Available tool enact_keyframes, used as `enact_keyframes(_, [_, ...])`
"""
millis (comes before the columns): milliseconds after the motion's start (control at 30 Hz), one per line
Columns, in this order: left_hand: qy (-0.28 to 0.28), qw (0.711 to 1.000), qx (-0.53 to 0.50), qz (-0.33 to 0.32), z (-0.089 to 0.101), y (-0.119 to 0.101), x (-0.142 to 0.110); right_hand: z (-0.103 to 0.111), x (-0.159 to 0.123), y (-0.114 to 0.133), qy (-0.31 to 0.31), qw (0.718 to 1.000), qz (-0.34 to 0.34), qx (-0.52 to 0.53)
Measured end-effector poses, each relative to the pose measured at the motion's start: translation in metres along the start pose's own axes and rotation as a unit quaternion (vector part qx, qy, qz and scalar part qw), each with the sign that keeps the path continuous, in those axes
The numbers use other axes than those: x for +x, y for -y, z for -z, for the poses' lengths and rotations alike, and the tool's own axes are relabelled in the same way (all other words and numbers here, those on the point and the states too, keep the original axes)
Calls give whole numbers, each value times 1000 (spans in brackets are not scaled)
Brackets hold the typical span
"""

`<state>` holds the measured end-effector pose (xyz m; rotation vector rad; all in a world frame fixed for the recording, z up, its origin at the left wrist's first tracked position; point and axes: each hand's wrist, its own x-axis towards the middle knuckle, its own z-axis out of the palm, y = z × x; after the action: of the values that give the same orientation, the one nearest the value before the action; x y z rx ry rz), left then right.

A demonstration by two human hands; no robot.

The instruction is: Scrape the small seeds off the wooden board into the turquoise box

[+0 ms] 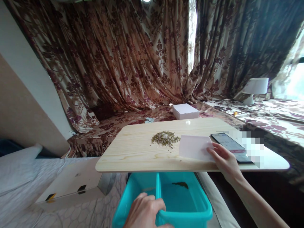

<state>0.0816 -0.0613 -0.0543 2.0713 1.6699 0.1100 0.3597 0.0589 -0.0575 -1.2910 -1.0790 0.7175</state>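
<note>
Right grip (225, 159) snug on card (193, 147), left grip (144, 209) on bin (190, 216)

The bottom edge cut off the turquoise divided plastic bin (185, 216); pixelation (255, 147) hid a patch beside the black rectangular phone (229, 144), whose screen text was illegible.

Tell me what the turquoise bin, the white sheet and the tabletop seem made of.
Turquoise bin: likely molded plastic, smooth and slightly glossy; its rounded rim catches light.
White sheet: paper or thin card, possibly plastic; matte, thin, straight-edged.
Tabletop: pale wood grain shows, but the bright reflection suggests a laminate or varnished finish.
</note>
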Motion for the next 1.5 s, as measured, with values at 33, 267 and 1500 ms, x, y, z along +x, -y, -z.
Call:
enact_keyframes(33, [-3,1000,1,-4,1,0,-1,1,-2,-1,3,1000,-3,-1])
enact_keyframes(267, [-13,1000,17,-16,4,-2,-2,1,-10,-8,14,1000,8,21])
enact_keyframes(1500, [-79,996,-46,-20,-1,9,-9,-52,3,8,107,994,9,5])
